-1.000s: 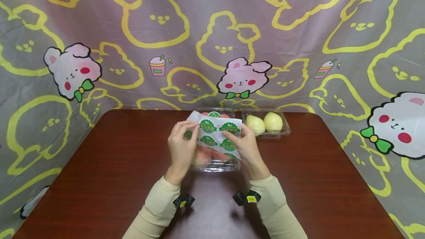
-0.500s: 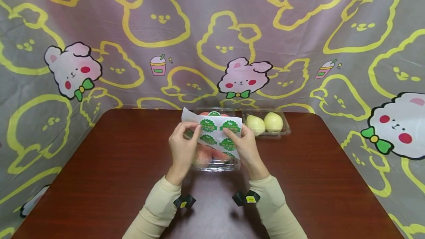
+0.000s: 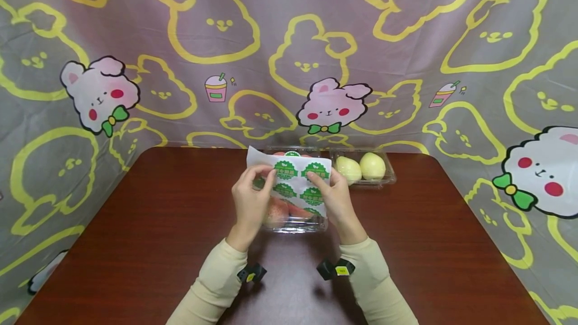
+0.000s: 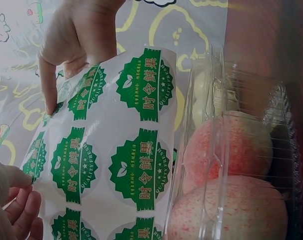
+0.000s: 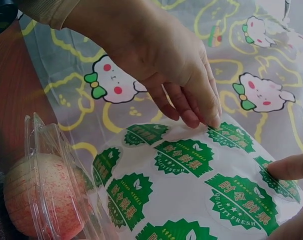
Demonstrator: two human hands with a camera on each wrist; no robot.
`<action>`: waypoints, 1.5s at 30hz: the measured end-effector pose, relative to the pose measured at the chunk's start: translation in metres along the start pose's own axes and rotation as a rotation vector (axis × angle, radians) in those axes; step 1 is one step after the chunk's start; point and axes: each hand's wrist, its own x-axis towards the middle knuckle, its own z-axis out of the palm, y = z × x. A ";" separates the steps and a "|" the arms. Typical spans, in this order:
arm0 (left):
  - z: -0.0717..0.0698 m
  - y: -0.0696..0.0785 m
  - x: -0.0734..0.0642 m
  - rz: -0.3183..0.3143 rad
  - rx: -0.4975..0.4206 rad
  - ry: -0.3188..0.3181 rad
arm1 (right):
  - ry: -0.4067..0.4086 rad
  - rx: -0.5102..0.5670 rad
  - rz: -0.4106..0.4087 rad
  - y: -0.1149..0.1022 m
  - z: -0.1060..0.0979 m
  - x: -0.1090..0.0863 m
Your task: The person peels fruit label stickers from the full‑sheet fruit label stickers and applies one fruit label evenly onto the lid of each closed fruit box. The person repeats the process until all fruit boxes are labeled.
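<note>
Both hands hold up a white sheet of green fruit stickers (image 3: 294, 183) over a clear plastic box (image 3: 293, 224) of peaches. The right hand (image 3: 339, 202) grips the sheet's right side, thumb on its front. At the upper left sticker, the left hand (image 3: 251, 202) has thumb and fingertip together at the edge; the right wrist view shows this left hand (image 5: 176, 70) from the other side. Whether that sticker's edge is lifted is too small to tell. The sheet's top left corner bends upward. Pink peaches (image 4: 229, 210) show through the box's side.
Behind the sheet is another clear box with red fruit and a round green sticker (image 3: 292, 154) on it. To its right stands a clear box (image 3: 388, 180) with yellow-green pears (image 3: 372, 166). A patterned cloth (image 3: 253, 29) hangs behind the brown table (image 3: 149, 224).
The sheet's top left corner has swung up and to the left, away from the left fingers. Both hands stay almost in place, with the left thumb and fingertip still at the sticker's edge.
</note>
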 end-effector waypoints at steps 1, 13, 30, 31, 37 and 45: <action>0.000 0.000 0.000 -0.001 -0.006 0.002 | 0.002 0.003 -0.001 0.000 0.000 0.000; -0.001 0.002 0.001 0.016 -0.047 -0.016 | 0.012 0.079 0.020 0.001 -0.002 0.002; 0.001 -0.002 -0.001 0.138 -0.085 -0.043 | 0.003 0.099 0.033 0.001 -0.007 0.005; 0.001 -0.002 -0.001 0.143 -0.089 -0.046 | 0.004 0.101 0.035 0.001 -0.007 0.005; 0.001 -0.003 -0.002 0.162 -0.085 -0.068 | 0.010 0.115 0.058 0.000 -0.009 0.006; 0.001 -0.003 -0.001 0.180 -0.097 -0.111 | 0.031 0.117 0.061 0.001 -0.011 0.007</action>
